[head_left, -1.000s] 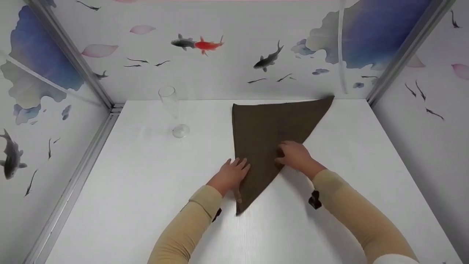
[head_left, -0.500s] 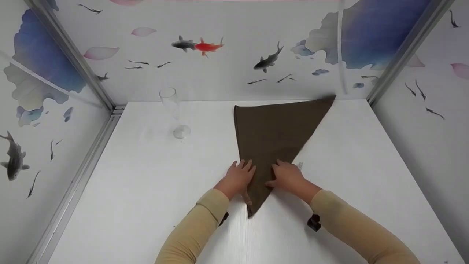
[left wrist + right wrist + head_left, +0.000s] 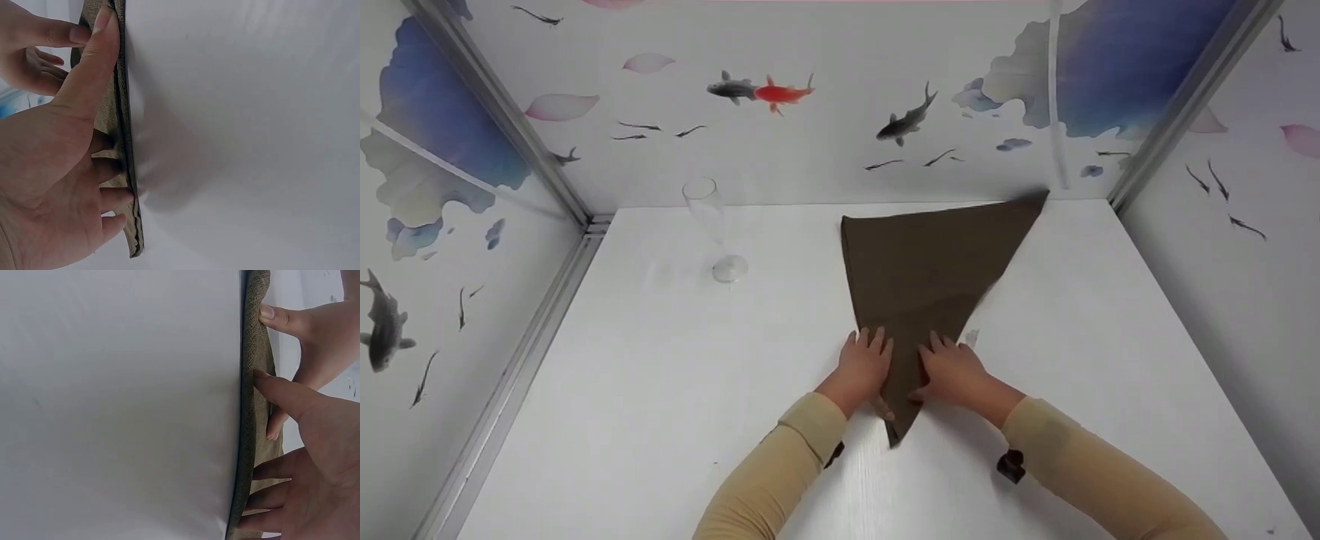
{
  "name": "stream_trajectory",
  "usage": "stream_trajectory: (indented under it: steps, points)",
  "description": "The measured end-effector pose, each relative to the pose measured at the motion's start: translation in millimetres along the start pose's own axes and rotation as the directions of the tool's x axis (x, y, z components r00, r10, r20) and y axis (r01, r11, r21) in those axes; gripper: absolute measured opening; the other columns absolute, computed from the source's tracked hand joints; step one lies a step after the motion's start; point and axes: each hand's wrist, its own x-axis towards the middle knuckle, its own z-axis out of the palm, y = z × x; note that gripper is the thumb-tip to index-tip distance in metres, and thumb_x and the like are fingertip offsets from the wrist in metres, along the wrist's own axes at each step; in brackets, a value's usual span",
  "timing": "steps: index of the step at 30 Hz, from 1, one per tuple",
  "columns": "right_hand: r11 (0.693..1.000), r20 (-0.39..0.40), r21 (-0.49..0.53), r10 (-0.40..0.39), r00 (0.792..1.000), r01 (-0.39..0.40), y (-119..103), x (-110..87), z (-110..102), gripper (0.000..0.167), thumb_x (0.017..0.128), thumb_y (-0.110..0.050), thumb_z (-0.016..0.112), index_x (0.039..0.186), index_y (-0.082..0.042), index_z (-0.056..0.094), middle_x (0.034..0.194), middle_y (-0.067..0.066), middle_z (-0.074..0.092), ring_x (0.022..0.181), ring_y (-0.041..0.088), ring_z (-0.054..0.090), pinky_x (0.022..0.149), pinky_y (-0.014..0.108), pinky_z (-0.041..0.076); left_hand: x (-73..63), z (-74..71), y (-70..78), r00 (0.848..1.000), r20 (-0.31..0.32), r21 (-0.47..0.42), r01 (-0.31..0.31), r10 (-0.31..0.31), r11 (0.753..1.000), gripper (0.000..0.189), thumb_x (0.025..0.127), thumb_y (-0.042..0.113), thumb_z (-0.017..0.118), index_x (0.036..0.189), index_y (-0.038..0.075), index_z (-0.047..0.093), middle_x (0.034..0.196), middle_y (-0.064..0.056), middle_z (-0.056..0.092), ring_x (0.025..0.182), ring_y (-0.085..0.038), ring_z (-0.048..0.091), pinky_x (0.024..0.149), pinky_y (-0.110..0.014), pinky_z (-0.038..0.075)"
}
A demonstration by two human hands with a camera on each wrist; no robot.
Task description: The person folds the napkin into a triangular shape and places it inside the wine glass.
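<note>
cloth: table, centre to far right | left hand, right hand: fingers apart, resting on opposite edges of its narrow near end, we judge to steady it | glass: far left

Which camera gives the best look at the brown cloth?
The head view: it shows the brown cloth nearly whole, with only parts covered by the left hand and right hand. The left and right wrist views each show just a narrow strip, seen close along an edge.
</note>
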Motion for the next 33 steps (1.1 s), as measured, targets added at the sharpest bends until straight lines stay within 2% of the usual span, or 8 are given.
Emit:
stream_trajectory:
  steps: [6, 14, 18, 21, 27, 33]
  points:
    - [0.999, -0.014, -0.033, -0.012, 1.000, 0.011, 2.4, -2.9, -3.3, 0.092, 0.077, -0.055, 0.078, 0.135, 0.011, 0.049, 0.141, 0.030, 0.042, 0.130, 0.044, 0.041, 0.105, 0.055, 0.034, 2.7, -4.6, 8.8, 0.999, 0.024, 0.035, 0.029, -0.029, 0.999, 0.128, 0.061, 0.086, 0.062, 0.156, 0.013, 0.019, 0.161, -0.010, 0.018, 0.144, -0.031, 0.022, 0.114, -0.042, 0.022]
    - [0.995, -0.040, -0.067, -0.071, 0.997, 0.068, 0.0, -11.1, -4.4, 0.066, 0.080, -0.041, 0.080, 0.116, 0.011, 0.063, 0.116, 0.024, 0.055, 0.108, 0.038, 0.056, 0.092, 0.049, 0.047, 8.2, -8.3, 19.9, 0.997, 0.052, 0.023, 0.061, -0.062, 0.998, 0.128, 0.061, 0.088, 0.059, 0.157, 0.013, 0.017, 0.161, -0.010, 0.016, 0.145, -0.033, 0.021, 0.115, -0.041, 0.020]
    - [0.995, -0.048, -0.052, -0.084, 0.995, 0.081, 1.4, -18.8, -4.2, 0.058, 0.081, -0.036, 0.079, 0.109, 0.012, 0.065, 0.115, 0.027, 0.058, 0.105, 0.041, 0.058, 0.089, 0.050, 0.048, 7.8, -10.4, 27.0, 0.996, 0.064, 0.025, 0.064, -0.065, 0.998, 0.129, 0.061, 0.090, 0.056, 0.157, 0.013, 0.016, 0.161, -0.010, 0.015, 0.145, -0.033, 0.020, 0.115, -0.040, 0.019]
    - [0.997, -0.036, -0.030, -0.069, 0.997, 0.068, 2.9, -22.4, -4.3, 0.056, 0.080, -0.035, 0.080, 0.107, 0.012, 0.065, 0.120, 0.029, 0.057, 0.106, 0.042, 0.059, 0.089, 0.051, 0.048, 9.0, -12.2, 32.0, 0.997, 0.056, 0.030, 0.059, -0.061, 0.998, 0.129, 0.061, 0.090, 0.055, 0.157, 0.012, 0.017, 0.161, -0.010, 0.017, 0.144, -0.033, 0.021, 0.115, -0.041, 0.019]
    - [0.998, -0.014, -0.034, -0.047, 0.999, 0.046, 5.2, -29.6, -5.4, 0.044, 0.078, -0.036, 0.082, 0.091, 0.004, 0.071, 0.104, 0.021, 0.059, 0.088, 0.034, 0.061, 0.079, 0.047, 0.052, 14.6, -14.6, 42.0, 0.997, 0.055, 0.037, 0.055, -0.057, 0.998, 0.129, 0.061, 0.090, 0.056, 0.157, 0.012, 0.017, 0.161, -0.011, 0.017, 0.144, -0.033, 0.022, 0.115, -0.041, 0.019]
    - [0.999, 0.008, -0.009, -0.047, 0.999, 0.047, 7.8, -36.4, -6.2, 0.047, 0.079, -0.037, 0.079, 0.095, 0.006, 0.071, 0.118, 0.030, 0.061, 0.100, 0.041, 0.063, 0.083, 0.051, 0.052, 17.8, -17.0, 52.0, 0.995, 0.067, 0.056, 0.066, -0.069, 0.996, 0.129, 0.061, 0.092, 0.051, 0.157, 0.013, 0.018, 0.160, -0.010, 0.019, 0.144, -0.033, 0.023, 0.114, -0.042, 0.021]
